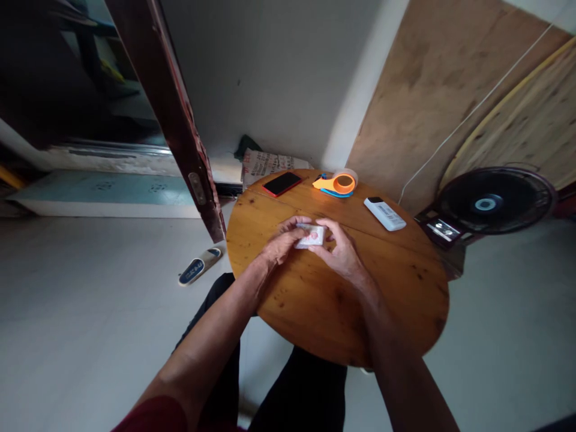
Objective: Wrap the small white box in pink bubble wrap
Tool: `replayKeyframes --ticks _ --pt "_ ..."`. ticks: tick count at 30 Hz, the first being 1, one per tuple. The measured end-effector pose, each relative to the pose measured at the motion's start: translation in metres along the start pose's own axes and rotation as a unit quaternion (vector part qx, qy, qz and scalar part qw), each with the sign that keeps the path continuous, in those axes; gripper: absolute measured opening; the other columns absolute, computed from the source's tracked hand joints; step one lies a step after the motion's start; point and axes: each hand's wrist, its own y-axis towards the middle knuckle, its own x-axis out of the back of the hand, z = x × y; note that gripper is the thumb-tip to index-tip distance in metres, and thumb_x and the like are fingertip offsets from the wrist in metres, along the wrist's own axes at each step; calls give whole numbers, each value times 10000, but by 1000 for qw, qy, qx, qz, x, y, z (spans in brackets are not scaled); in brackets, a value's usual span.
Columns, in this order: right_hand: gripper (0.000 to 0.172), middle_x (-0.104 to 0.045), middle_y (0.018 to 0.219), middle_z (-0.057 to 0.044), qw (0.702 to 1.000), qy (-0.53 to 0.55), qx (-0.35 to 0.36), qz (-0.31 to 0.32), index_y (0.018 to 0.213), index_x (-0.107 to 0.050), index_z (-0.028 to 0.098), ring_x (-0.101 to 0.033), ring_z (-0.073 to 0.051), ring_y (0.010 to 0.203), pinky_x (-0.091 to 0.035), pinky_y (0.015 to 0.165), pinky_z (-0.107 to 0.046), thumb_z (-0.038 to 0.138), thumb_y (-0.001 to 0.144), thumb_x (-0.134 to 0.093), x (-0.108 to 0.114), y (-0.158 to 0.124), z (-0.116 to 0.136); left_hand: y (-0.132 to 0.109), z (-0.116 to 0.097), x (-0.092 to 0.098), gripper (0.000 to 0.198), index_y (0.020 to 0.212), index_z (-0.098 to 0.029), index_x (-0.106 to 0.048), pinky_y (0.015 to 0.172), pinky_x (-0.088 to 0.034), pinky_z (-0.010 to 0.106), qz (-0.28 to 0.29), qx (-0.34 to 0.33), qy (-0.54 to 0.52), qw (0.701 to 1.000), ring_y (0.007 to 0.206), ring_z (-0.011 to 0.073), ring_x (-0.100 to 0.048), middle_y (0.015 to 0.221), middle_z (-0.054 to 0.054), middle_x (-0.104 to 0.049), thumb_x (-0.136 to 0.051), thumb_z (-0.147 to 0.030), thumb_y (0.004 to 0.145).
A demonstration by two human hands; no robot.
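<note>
Over the round wooden table point(315, 288), both hands grip a small flat white pack with red print point(315, 236), about the size of a deck of cards. My left hand point(288, 240) is closed on its left end, with the thumb lying on the printed top face. At the right end, the fingers and thumb of my right hand point(338, 249) pinch the pack's edges. The fingers hide part of the pack, and I cannot tell what is inside it.
On the table's far side lie a red-edged phone point(281, 184), an orange tape dispenser point(338, 183) and a white device with a dark end point(384, 214). A fan point(495, 201) stands at the right. A slipper point(200, 266) lies on the floor beside a door edge point(180, 120).
</note>
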Motion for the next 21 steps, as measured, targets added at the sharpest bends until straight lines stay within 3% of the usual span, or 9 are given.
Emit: replayKeyframes --ticks 12,21 --pt "516 -620 1237 -60 999 -23 10 21 1251 -520 278 -606 -246 1096 -512 891 -387 269 759 -676 2 1 2 1 -1 -1 310 886 -133 -655 572 -434 240 -10 5 -1 1000 640 129 -593 755 17 -661 -706 -311 638" --pt "530 -629 1223 -60 1000 -22 2 18 1256 -525 274 -612 -241 1088 -520 879 -381 260 750 -681 2 1 3 1 3 0 384 937 -142 -634 620 -465 235 -10 2 4 1000 635 117 -624 775 11 -692 -780 -222 591"
